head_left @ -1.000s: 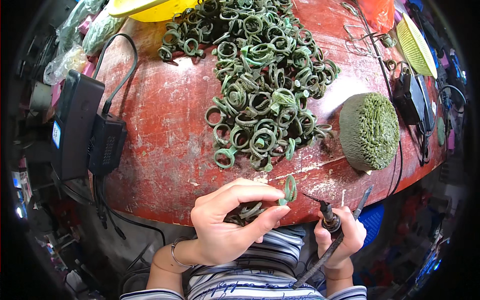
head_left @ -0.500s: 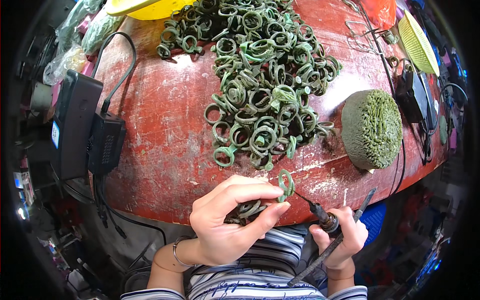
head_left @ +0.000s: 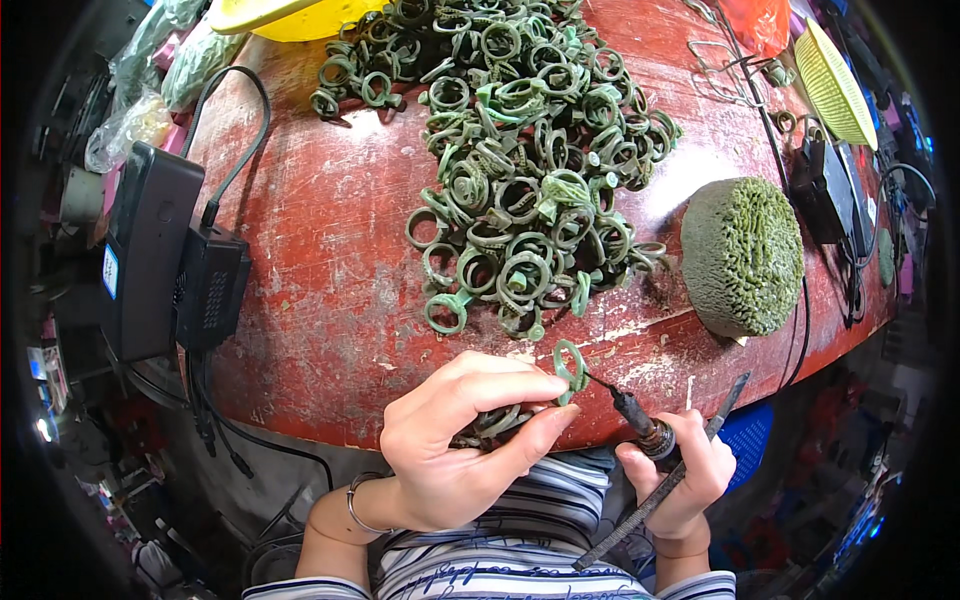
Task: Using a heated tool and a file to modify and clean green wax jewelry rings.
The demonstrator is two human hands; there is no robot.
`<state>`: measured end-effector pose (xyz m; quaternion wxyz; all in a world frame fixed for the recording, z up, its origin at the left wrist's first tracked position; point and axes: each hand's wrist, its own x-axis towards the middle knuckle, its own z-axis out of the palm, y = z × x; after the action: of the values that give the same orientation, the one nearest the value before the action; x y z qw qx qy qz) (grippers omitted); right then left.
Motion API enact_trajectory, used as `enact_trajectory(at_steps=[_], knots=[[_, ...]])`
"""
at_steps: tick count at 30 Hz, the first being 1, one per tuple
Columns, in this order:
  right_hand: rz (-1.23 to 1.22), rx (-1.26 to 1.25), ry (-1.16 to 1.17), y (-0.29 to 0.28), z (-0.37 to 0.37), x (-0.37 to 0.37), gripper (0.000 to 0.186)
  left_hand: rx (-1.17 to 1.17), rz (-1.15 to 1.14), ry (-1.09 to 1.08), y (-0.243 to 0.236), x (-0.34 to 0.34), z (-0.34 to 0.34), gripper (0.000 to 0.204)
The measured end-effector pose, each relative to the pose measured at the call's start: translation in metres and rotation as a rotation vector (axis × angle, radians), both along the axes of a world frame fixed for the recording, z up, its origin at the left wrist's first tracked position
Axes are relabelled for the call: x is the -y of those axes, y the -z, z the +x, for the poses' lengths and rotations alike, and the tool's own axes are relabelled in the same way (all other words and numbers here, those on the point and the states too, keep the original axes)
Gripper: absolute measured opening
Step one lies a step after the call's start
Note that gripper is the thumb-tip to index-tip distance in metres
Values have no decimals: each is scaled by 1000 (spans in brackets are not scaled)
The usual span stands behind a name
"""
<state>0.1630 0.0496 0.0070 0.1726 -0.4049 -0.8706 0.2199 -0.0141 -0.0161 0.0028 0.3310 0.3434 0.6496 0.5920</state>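
My left hand (head_left: 470, 440) pinches a small green ring (head_left: 571, 368) upright between thumb and fingertips. Several more dull green rings (head_left: 495, 420) are tucked in its curled palm. My right hand (head_left: 690, 475) is closed round a dark pen-like tool (head_left: 640, 425) with a thin needle tip, which meets or nearly meets the right side of the pinched ring; exact contact I cannot tell. A long grey file (head_left: 650, 510) also lies in that hand, slanting across under the fingers. Beyond both hands a large heap of green rings (head_left: 520, 200) covers the middle of the red table.
On the worn red table (head_left: 320, 330), a round green block with a rough top (head_left: 745, 258) stands at right. Black power boxes (head_left: 212, 285) and cables line the left edge. A yellow basin (head_left: 290, 18) sits far left, a yellow-green basket (head_left: 838, 85) far right.
The pen-like tool has turned slightly in my right hand, its tip rising a little beside the ring. The file has shifted slightly with it. My left hand stays nearly still.
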Motion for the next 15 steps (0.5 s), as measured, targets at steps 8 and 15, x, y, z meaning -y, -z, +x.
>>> enact_trajectory(at_steps=[8, 15], knots=[[-33, -53, 22, 3, 1, 0, 35, -26, 42, 92, 3, 1, -2, 16], [-49, -38, 17, 2, 1, -1, 35, -13, 49, 85, 5, 1, -2, 15]])
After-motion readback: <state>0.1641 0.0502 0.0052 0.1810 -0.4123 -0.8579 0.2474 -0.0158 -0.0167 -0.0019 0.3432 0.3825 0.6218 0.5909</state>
